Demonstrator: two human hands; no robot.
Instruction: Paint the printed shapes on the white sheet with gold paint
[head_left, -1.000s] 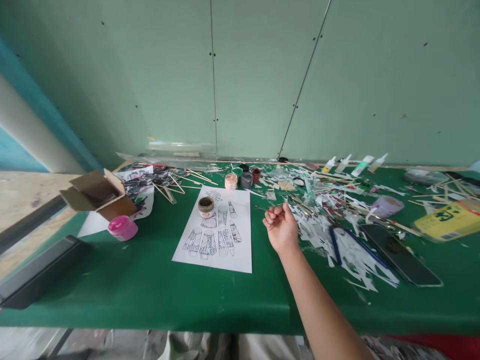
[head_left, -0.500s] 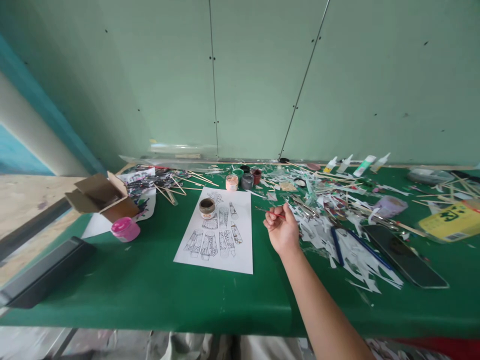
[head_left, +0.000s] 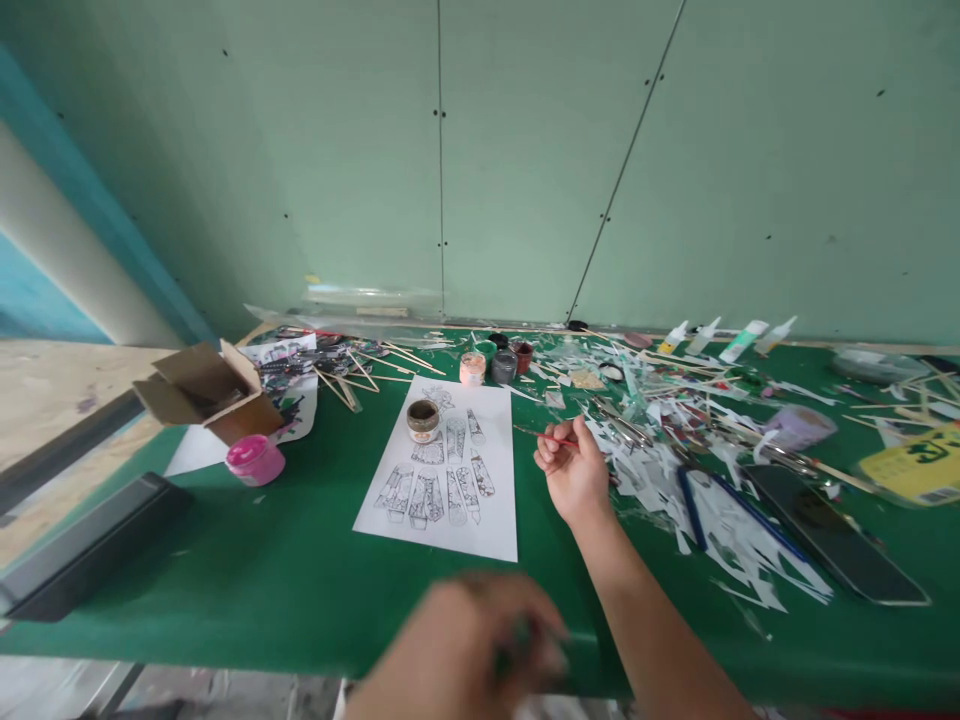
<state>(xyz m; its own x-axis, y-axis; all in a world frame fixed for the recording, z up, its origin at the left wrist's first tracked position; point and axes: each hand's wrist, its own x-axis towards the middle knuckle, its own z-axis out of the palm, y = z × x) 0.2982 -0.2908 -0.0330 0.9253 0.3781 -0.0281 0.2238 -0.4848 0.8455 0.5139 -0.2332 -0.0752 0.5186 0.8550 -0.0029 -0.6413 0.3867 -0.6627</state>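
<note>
My right hand [head_left: 574, 470] is closed around a thin red paintbrush [head_left: 556, 438], whose tip points left toward the printed sheet. Low in front, my left hand [head_left: 472, 640] is smeared by motion, its fingers curving to the right; whether it holds anything does not show. The white sheet [head_left: 439, 540] bears several black line drawings of patterned, tapering shapes. On its upper part stands an open paint jar [head_left: 424, 421] with brownish contents. Behind the sheet are a peach paint jar [head_left: 472, 369], a dark grey jar [head_left: 504, 366] and a dark red jar [head_left: 523, 356].
To the left are an open cardboard box [head_left: 247, 408], a pink jar [head_left: 256, 461] and a dark grey case [head_left: 94, 550]. Paper scraps [head_left: 750, 540], blue-handled scissors [head_left: 690, 505], a phone [head_left: 836, 530] and a yellow-labelled container [head_left: 919, 465] crowd the right. Glue bottles [head_left: 744, 341] lean near the wall.
My left hand has come into view from below, in front of the sheet. The right hand still grips the paintbrush in nearly the same place. The view has shifted slightly.
</note>
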